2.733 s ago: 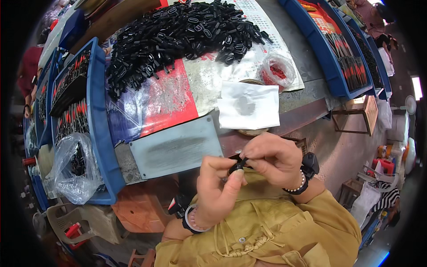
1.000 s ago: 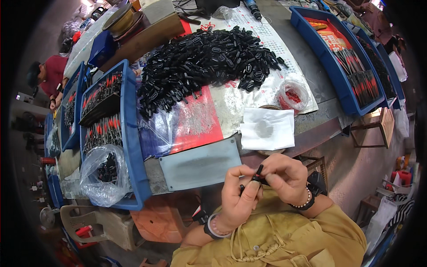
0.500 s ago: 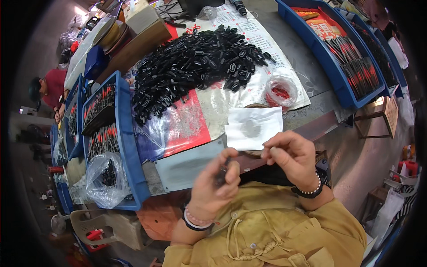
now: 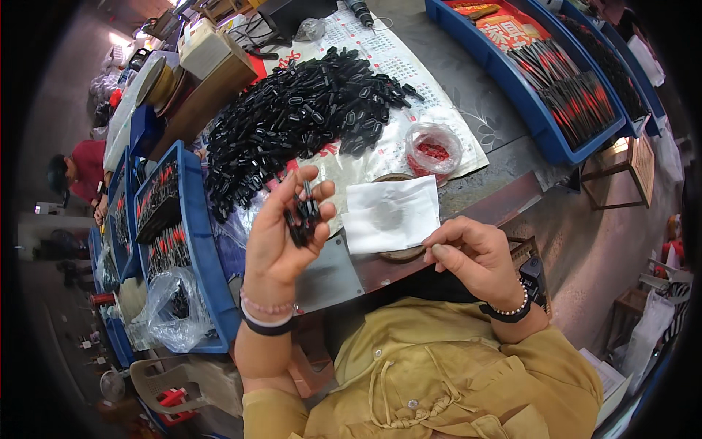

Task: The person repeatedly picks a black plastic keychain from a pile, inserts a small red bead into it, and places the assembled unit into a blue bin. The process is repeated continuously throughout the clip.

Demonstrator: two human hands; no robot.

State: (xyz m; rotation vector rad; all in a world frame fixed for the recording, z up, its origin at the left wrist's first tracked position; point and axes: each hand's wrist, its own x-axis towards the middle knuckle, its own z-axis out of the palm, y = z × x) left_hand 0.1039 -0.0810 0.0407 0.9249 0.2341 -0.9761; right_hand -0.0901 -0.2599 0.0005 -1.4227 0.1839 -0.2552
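Several small black plastic pieces sit in my loosely curled left grip, near the shiny black plastic heap; right grip pinches beside the white paper sheet, can't tell if holding anything.

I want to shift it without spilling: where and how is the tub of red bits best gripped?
Probably the tub by its outer wall, with the right hand coming from its right: it is round and open-topped, with loose red bits inside, and the white paper crowds its near left.
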